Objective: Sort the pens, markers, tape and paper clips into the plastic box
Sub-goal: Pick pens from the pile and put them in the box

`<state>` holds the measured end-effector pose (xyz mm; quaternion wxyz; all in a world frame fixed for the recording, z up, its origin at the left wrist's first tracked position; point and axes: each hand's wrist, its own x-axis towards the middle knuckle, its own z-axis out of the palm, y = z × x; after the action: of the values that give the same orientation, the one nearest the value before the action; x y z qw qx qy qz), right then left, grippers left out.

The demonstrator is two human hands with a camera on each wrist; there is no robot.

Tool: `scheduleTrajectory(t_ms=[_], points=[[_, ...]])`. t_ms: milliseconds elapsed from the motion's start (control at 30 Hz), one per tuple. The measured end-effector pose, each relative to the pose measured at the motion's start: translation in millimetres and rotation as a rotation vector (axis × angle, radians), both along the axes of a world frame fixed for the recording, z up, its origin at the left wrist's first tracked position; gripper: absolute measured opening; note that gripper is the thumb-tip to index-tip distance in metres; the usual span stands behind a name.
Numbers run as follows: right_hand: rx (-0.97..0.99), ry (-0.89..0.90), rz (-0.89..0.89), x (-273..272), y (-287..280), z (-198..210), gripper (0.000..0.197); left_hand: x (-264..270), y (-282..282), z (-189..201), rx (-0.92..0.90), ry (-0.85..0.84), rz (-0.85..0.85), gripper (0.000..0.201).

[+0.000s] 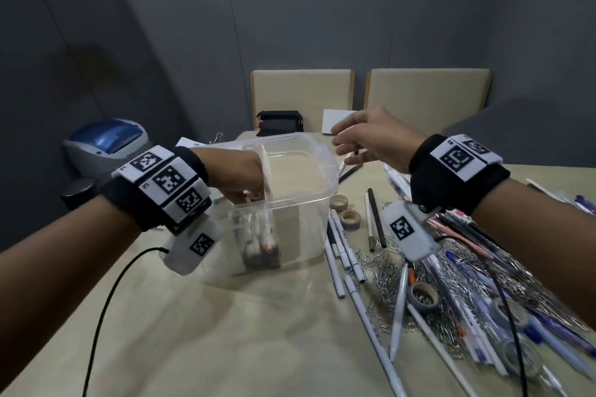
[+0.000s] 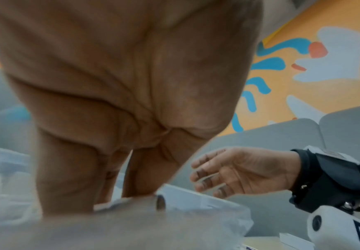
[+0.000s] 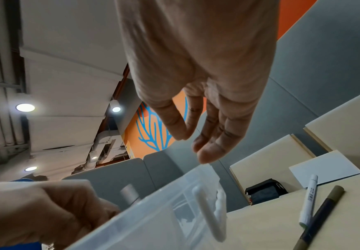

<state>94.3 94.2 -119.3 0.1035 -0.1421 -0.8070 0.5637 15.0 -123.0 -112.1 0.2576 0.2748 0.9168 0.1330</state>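
Clear plastic box (image 1: 317, 177) sat mid-counter (image 1: 225, 332), squarish, rounded rim, translucent walls, a white divider (image 1: 267, 167) standing upright inside near its left wall. Markers (image 1: 263, 235) stood on end in the narrow left compartment, long axes vertical, white barrels, dark caps at the bottom; the big compartment right of the divider showed only bare floor. Left hand (image 1: 240, 176) reached over the left rim into that compartment, fingers curled down and pinching a grey-capped marker top (image 3: 129, 192); left wrist view was blurry, palm filled most of it. Right hand (image 1: 375, 138) hovered above the box's far right corner, fingers loosely spread and slightly bent, holding nothing, not touching the rim. In the right wrist view a white latch handle (image 3: 210, 214) hung on the box's outer wall.

Right of the box, well apart from the left hand and below the right forearm, lay the unsorted pile: pens (image 1: 346, 251) with thin white barrels lying flat, long axes running mostly near-to-far; two small tape rolls (image 1: 345, 211) just beside the box wall, beige; a grey tape roll (image 1: 424, 296) flat on a tangle of metal paper clips (image 1: 383, 271); blue and pink pens (image 1: 548, 332) fanned at the far right, blurred. Two markers (image 3: 316, 203), one white, one dark, lay side by side beyond the box.

Black pouch (image 1: 280, 123) and white card (image 1: 337, 121) sat at the counter's far edge before two beige chair backs (image 1: 364, 90).
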Motion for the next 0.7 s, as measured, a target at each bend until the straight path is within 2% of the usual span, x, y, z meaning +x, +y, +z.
scheduleTrajectory(t_ms=[100, 233, 300, 400, 500, 600, 633, 700], points=[[0.019, -0.018, 0.021, 2, 1, -3, 0.014, -10, -3, -3, 0.089, 0.023, 0.032, 0.024], [0.036, -0.051, 0.036, 5, 2, -6, 0.017, -13, -10, -10, -0.084, 0.048, -0.068, 0.012], [0.057, -0.068, 0.011, 7, 5, -7, 0.018, -10, -10, -8, -0.122, 0.024, -0.086, 0.016], [0.113, -0.148, -0.028, 10, 10, -14, 0.017, -4, -7, 4, -0.030, 0.069, -0.056, 0.018], [0.258, -0.355, 0.022, 12, 8, -34, 0.014, 7, -1, 20, 0.026, 0.288, -0.077, 0.017], [0.407, -0.512, 0.064, 12, -2, -64, 0.019, 31, 14, 28, 0.164, 0.519, -0.132, 0.020], [0.445, -0.534, 0.074, 11, -8, -74, 0.020, 43, 20, 27, 0.219, 0.516, -0.170, 0.021], [0.575, -0.557, 0.082, 10, -20, -89, 0.017, 69, 32, 19, 0.299, 0.407, -0.257, 0.022]])
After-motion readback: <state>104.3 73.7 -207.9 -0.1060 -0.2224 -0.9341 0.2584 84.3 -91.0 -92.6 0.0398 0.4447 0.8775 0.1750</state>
